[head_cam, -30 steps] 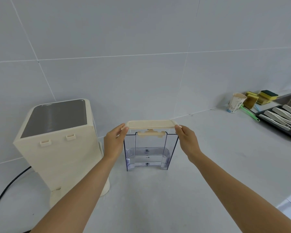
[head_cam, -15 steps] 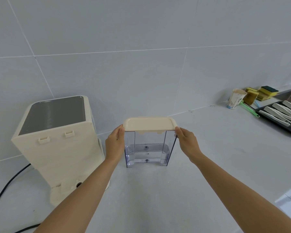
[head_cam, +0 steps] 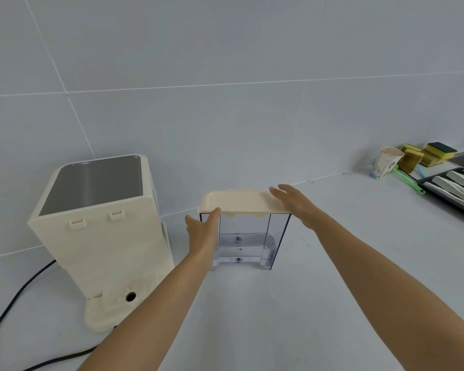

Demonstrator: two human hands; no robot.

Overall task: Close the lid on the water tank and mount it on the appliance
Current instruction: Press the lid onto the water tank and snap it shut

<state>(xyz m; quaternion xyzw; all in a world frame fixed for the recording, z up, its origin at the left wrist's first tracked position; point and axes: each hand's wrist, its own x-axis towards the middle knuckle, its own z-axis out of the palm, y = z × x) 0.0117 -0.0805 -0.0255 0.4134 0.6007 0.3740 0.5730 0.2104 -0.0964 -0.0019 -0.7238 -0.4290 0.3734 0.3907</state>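
Observation:
A clear plastic water tank stands upright on the counter, mid-frame. Its cream lid lies flat on top of it. My left hand is against the tank's left wall, thumb touching the lid's front left edge. My right hand lies flat, fingers spread, on the lid's right end. The cream appliance with a grey metal top stands to the left of the tank, its back facing me, with two small hooks near the top and a round port in its base.
A black power cord runs from the appliance to the left and front. At the far right stand a paper cup, yellow sponges, a green-handled tool and a dark tray of utensils. A tiled wall is behind.
The lid has come down from above the tank onto its rim. My right hand moved from the lid's side edge onto its top; my left hand slid down onto the tank's wall.

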